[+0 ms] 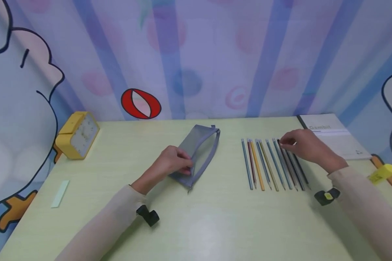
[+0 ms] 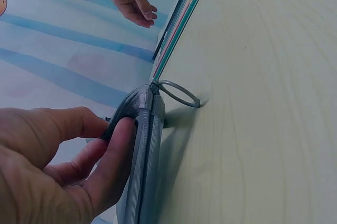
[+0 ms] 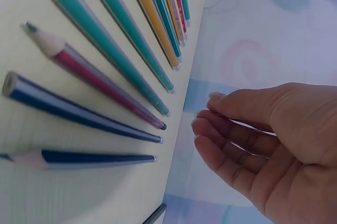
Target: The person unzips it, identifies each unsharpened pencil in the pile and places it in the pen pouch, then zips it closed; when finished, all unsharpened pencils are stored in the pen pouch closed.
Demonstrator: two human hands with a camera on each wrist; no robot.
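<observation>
In the head view, the left hand held the near end of a grey mesh pencil case at the middle of the pale green table, fingers curled over its edge. Right of centre lay a row of pencils, and the right hand hovered over the row's upper right end, fingers bent downward; whether they touched a pencil could not be told here. A yellow clock stood at the left, a notebook at the upper right.

The left wrist view showed what the head view hid: thumb and fingers pinching the case's zipper edge, with a ring pull resting on the table.

The right wrist view showed the right hand with fingers loosely curled, slightly apart, clear of the pencils and gripping nothing
</observation>
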